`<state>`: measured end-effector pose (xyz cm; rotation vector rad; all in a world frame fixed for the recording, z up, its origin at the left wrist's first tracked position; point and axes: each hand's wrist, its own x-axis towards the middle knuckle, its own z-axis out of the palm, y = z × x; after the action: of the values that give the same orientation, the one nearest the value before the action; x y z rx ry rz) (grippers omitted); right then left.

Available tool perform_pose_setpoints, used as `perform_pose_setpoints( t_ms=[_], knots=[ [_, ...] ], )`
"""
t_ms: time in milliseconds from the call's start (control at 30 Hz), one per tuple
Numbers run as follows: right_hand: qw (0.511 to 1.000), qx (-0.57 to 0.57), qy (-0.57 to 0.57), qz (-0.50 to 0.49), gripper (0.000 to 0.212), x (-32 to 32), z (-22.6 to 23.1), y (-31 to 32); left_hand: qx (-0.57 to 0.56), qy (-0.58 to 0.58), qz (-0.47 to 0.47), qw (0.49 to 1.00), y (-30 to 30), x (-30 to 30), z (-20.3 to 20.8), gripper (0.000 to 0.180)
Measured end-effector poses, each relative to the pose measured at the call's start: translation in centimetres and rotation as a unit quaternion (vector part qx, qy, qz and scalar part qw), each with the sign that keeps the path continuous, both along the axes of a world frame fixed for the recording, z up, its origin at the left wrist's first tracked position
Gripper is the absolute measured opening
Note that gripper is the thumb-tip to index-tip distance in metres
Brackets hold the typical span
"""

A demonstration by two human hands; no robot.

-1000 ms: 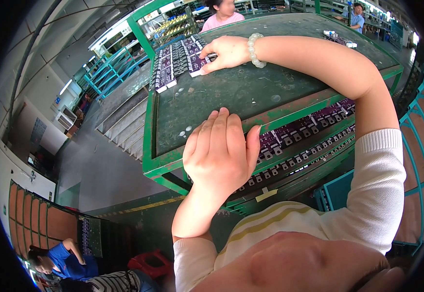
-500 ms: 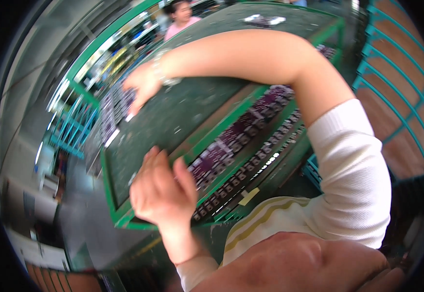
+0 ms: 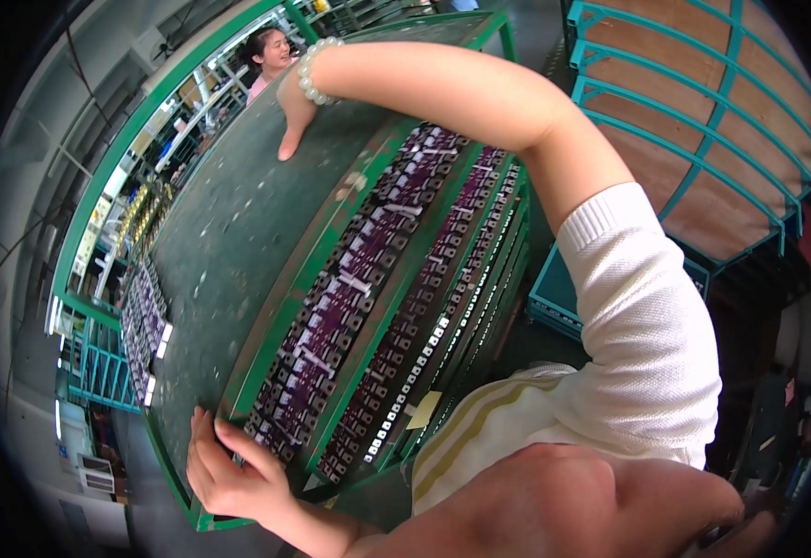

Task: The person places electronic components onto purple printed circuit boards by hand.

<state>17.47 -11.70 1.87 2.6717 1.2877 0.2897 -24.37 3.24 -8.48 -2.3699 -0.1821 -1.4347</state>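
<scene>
My right hand (image 3: 298, 110), below a beaded bracelet (image 3: 307, 76), reaches across to the far side of a dark green tabletop (image 3: 238, 214). One digit is stretched out against the surface; its other fingers are mostly hidden, and I see nothing held. My left hand (image 3: 236, 472) rests at the near left corner of the green rack frame (image 3: 266, 358), thumb apart from the fingers, beside the topmost row of purple and metal parts (image 3: 331, 312). A separate batch of similar parts (image 3: 143, 327) lies at the tabletop's far left edge.
More rows of parts (image 3: 415, 321) fill the lower tiers facing me, with a yellow paper tag (image 3: 424, 410) hanging there. Teal racks with brown panels (image 3: 684, 121) stand to the right. A person (image 3: 271, 58) is beyond the far edge. Another teal rack (image 3: 103, 372) stands left.
The view has swung, so the rack's front rows show more fully. My right hand has left the parts at the far left and moved along the far side. My left hand stays near the corner.
</scene>
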Motion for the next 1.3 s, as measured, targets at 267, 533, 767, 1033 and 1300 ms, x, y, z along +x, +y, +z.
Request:
perform_pose_setpoints(
  t_ms=[267,533,767,1033,1300],
  knots=[
    [0.999,0.010,-0.016,0.030,0.087,3.6,0.4,-0.1,-0.122,0.033,-0.006,0.992,1.4,-0.8,0.8,0.038],
    [0.998,0.058,-0.027,-0.008,0.080,4.0,-0.7,-1.2,-0.134,0.190,0.199,0.952,-0.3,2.7,7.4,0.066],
    [0.991,0.113,0.069,0.021,0.075,7.0,-0.7,-0.8,-0.012,0.213,0.106,0.971,-4.3,13.0,13.2,0.056],
    [0.991,0.104,-0.033,0.072,0.060,5.8,-0.7,-0.5,0.057,0.264,0.087,0.959,-1.0,28.6,17.5,0.045],
    [0.944,0.292,-0.044,0.146,0.080,4.3,0.1,-0.8,-0.386,0.178,-0.112,0.898,10.9,37.2,14.3,0.078]
  ],
)
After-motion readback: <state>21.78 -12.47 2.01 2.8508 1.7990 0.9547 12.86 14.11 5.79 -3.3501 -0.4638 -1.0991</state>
